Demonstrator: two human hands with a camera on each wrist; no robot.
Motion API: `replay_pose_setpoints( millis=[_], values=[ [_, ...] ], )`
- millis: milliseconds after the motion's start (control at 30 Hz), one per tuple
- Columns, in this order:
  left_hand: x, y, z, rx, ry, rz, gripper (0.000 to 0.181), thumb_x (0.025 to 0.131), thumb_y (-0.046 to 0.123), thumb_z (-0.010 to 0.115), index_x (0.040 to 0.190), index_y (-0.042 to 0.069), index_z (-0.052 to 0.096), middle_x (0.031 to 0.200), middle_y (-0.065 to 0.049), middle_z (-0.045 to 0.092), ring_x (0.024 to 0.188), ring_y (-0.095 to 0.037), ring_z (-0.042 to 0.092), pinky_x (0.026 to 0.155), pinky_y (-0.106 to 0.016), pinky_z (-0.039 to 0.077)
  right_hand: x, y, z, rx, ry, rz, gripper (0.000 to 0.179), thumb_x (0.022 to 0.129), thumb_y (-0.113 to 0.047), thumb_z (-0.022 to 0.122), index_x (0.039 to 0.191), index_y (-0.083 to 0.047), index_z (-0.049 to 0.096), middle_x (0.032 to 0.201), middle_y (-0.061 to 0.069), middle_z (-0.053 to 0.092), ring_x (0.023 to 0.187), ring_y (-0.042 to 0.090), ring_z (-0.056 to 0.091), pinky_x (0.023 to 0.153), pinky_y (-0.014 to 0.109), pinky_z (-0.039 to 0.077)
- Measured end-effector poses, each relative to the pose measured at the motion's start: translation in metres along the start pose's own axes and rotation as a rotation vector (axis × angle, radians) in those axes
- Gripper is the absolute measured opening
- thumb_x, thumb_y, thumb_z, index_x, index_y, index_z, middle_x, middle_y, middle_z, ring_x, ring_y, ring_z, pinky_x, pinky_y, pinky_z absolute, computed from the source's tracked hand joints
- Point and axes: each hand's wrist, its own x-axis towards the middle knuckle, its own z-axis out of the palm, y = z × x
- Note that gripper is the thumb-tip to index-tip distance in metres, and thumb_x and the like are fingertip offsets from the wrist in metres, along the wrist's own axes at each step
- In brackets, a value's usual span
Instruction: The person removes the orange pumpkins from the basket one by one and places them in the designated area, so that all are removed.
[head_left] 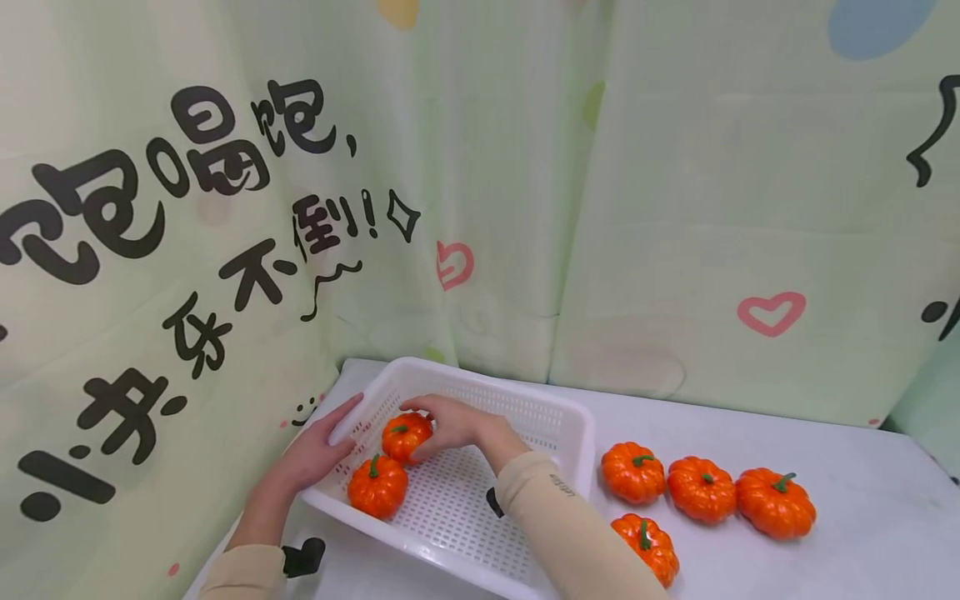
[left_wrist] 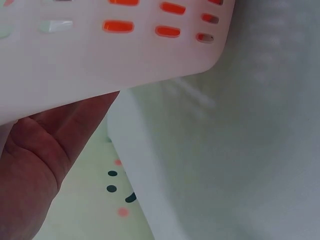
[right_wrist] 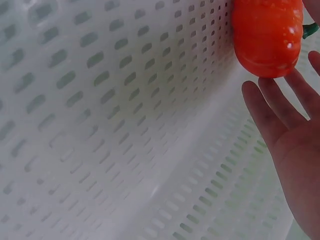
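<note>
- Think of the white basket (head_left: 453, 504) in the head view as a clock, with 12 at the curtain (head_left: 637, 250).
- The held pumpkin (head_left: 397, 439) is inside the basket, at 10 o'clock. I can't tell if it sits on the basket floor.
- The right hand (head_left: 452, 422) has its grip bent around that pumpkin, thumb on the near side, fingers over the far side. I can't tell how hard it squeezes.
- The left hand (head_left: 318, 452) is at 9 o'clock, with its grip pinching the basket rim between thumb and fingers. Its fingertips hide behind the basket in the left wrist view.
- The second pumpkin (head_left: 377, 490) is just beside, at 9 o'clock. Move slowly here, or the two may bump.
- A pumpkin is round, so I think it could roll. Best to have it flat and steady before the fingers spread.
- Let the left hand stop the basket from sliding.
- On the worktop (head_left: 870, 500), three pumpkins in a row (head_left: 702, 490) are at 3 o'clock. Another pumpkin (head_left: 648, 546) is at 4 o'clock, by the right arm, so mind that elbow.
</note>
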Motion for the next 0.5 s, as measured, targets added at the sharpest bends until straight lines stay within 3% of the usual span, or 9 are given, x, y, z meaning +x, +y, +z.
replay_pose_setpoints(
  millis=[200, 500],
  values=[
    [0.001, 0.001, -0.001, 0.017, 0.000, 0.001, 0.067, 0.099, 0.018, 0.061, 0.160, 0.020, 0.033, 0.156, -0.025, 0.036, 0.131, -0.049, 0.046, 0.093, -0.060, 0.051, 0.005, 0.000, 0.005, -0.027, 0.004, 0.019, 0.074, 0.082, -0.023, 0.083, 0.148, -0.013, 0.051, 0.148, 0.004, 0.051, 0.135, 0.022, 0.045, 0.113, 0.033, 0.036],
    [0.001, -0.001, -0.001, 0.010, -0.007, 0.008, 0.067, 0.099, 0.019, 0.061, 0.160, 0.020, 0.032, 0.157, -0.025, 0.035, 0.130, -0.050, 0.046, 0.093, -0.060, 0.052, 0.011, 0.003, 0.015, -0.040, -0.007, 0.035, 0.072, 0.083, -0.018, 0.081, 0.148, -0.015, 0.051, 0.145, -0.001, 0.051, 0.131, 0.017, 0.047, 0.112, 0.031, 0.037]
  ],
)
